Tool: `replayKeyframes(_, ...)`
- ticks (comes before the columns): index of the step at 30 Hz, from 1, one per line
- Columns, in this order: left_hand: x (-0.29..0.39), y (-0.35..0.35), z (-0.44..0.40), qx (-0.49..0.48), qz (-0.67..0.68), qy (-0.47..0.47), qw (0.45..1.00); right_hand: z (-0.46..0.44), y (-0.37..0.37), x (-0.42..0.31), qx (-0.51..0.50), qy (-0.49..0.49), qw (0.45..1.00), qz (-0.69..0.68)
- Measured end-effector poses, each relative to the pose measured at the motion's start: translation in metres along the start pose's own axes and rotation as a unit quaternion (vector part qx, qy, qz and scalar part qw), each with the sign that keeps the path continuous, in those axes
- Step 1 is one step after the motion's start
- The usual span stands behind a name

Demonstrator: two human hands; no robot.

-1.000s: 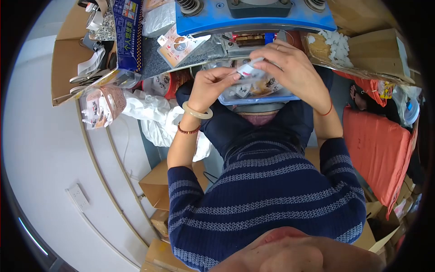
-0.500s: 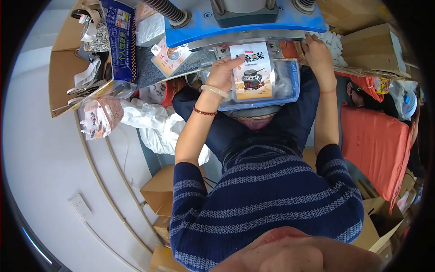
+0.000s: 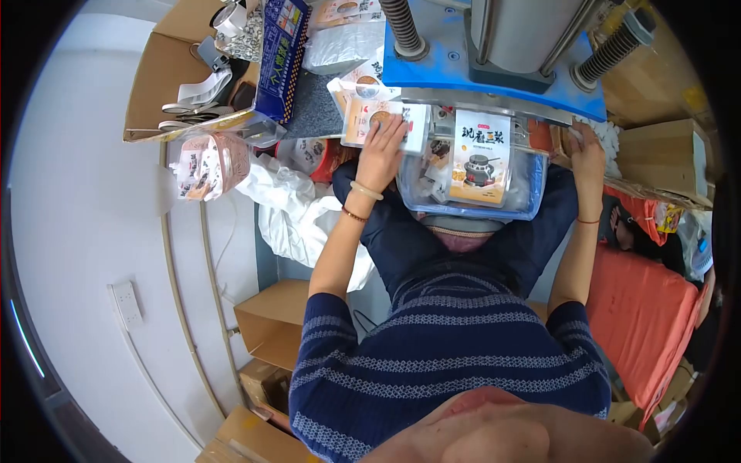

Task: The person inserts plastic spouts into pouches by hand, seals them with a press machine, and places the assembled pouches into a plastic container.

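Observation:
My left hand (image 3: 380, 154) lies with its fingers stretched out over a printed orange-and-white pouch (image 3: 357, 126) at the table's front edge. More pouches overlap there. To its right, a printed soy milk pouch (image 3: 480, 158) hangs with its top edge under the metal plate of a blue press (image 3: 502, 81). The lower part of that pouch is over a blue plastic bin (image 3: 532, 202) on the lap. At the right end of the press, my right hand (image 3: 588, 154) has bent fingers; what they hold, if anything, is hidden.
At the left stand a cardboard box (image 3: 158, 89) with scissors and tape and a dark blue printed box (image 3: 282, 58). A clear bag of pouches (image 3: 212, 166) hangs below. White fabric (image 3: 297, 220) drapes beside the left leg. A carton (image 3: 664, 158) and red padding (image 3: 641, 309) are at the right.
My left hand has let go of the soy milk pouch and moved left onto the other pouches. The soy milk pouch stays under the press. The view has shifted; my right hand remains by the press.

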State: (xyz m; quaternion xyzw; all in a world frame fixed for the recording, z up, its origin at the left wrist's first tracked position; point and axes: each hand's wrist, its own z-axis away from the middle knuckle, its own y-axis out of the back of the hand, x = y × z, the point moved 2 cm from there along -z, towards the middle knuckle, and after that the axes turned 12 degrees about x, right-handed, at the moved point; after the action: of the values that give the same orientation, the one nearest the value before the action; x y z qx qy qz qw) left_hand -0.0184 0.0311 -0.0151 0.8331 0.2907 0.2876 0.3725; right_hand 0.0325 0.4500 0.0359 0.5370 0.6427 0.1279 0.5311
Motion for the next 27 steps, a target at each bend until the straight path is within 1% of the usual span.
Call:
replayKeyframes(2,-0.006,0.005,0.008,0.089,0.033,0.032,0.995,0.000,0.001,-0.003,-0.003,-0.016,1.000,0.002)
replayKeyframes(3,-0.005,0.008,0.004,0.118,0.017,0.026,0.993,-0.001,0.002,-0.005,0.000,-0.029,1.000,0.002)
replayKeyframes(4,-0.004,0.011,0.000,0.104,0.015,0.029,0.994,0.000,0.003,-0.008,-0.001,-0.028,1.000,0.005)
replayKeyframes(5,-0.003,0.013,-0.002,0.089,0.013,0.032,0.995,0.002,0.005,-0.010,0.024,-0.041,0.998,-0.039)
replayKeyframes(6,0.007,0.021,-0.008,0.088,0.029,0.069,0.993,0.005,0.007,-0.013,0.048,-0.054,0.994,-0.083)
replayKeyframes(7,0.017,0.029,-0.013,0.110,0.090,0.115,0.983,0.009,0.014,-0.021,0.046,-0.057,0.994,-0.077)
replayKeyframes(8,0.025,0.037,-0.017,0.127,0.153,0.161,0.967,0.015,0.025,-0.029,0.049,-0.082,0.988,-0.120)
replayKeyframes(9,0.032,0.048,-0.024,0.152,0.140,0.127,0.970,0.025,0.031,-0.036,0.050,-0.111,0.980,-0.159)
replayKeyframes(10,0.040,0.053,-0.028,0.131,0.224,0.231,0.938,0.037,0.032,-0.045,0.054,-0.086,0.961,-0.257)
replayKeyframes(11,0.047,0.054,-0.028,0.109,0.302,0.332,0.887,0.051,0.033,-0.060,0.014,-0.068,0.969,-0.239)
replayKeyframes(12,0.048,0.051,-0.025,0.092,0.358,0.389,0.844,0.065,0.034,-0.079,-0.023,-0.047,0.973,-0.224)
replayKeyframes(13,0.055,0.049,-0.025,0.085,0.361,0.392,0.842,0.076,0.034,-0.103,-0.086,-0.040,0.972,-0.217)
replayKeyframes(14,0.063,0.047,-0.026,0.062,0.402,0.421,0.811,0.089,0.021,-0.109,-0.124,-0.039,0.947,-0.293)
replayKeyframes(15,0.070,0.043,-0.030,0.042,0.442,0.444,0.778,0.092,0.015,-0.116,-0.133,-0.033,0.942,-0.306)
replayKeyframes(16,0.077,0.038,-0.032,0.054,0.479,0.432,0.762,0.091,0.011,-0.126,-0.142,-0.027,0.936,-0.321)
replayKeyframes(17,0.081,0.038,-0.036,0.048,0.481,0.429,0.763,0.082,0.017,-0.138,-0.091,0.044,0.942,-0.320)
replayKeyframes(18,0.086,0.040,-0.040,0.019,0.475,0.435,0.765,0.070,0.025,-0.148,-0.087,0.038,0.943,-0.318)
replayKeyframes(19,0.091,0.041,-0.042,-0.008,0.470,0.440,0.765,0.056,0.035,-0.158,-0.064,0.071,0.938,-0.333)
replayKeyframes(20,0.095,0.041,-0.044,-0.015,0.472,0.432,0.769,0.047,0.038,-0.166,-0.041,0.107,0.931,-0.347)
replayKeyframes(21,0.099,0.041,-0.047,-0.020,0.474,0.423,0.772,0.044,0.036,-0.170,-0.018,0.124,0.928,-0.350)
replayKeyframes(22,0.101,0.040,-0.047,-0.020,0.482,0.427,0.765,0.040,0.033,-0.169,-0.015,0.128,0.928,-0.349)
replayKeyframes(23,0.101,0.041,-0.050,-0.016,0.483,0.426,0.765,0.036,0.028,-0.168,-0.036,0.168,0.931,-0.322)
replayKeyframes(24,0.104,0.045,-0.056,-0.051,0.482,0.431,0.761,0.034,0.023,-0.167,-0.059,0.204,0.932,-0.293)
replayKeyframes(25,0.107,0.047,-0.056,-0.090,0.479,0.439,0.755,0.028,0.027,-0.165,-0.091,0.237,0.940,-0.229)
replayKeyframes(26,0.102,0.043,-0.051,-0.095,0.478,0.442,0.753,0.025,0.027,-0.161,-0.136,0.258,0.937,-0.194)
replayKeyframes(27,0.096,0.036,-0.047,-0.182,0.501,0.429,0.729,0.024,0.027,-0.157,-0.177,0.276,0.931,-0.158)
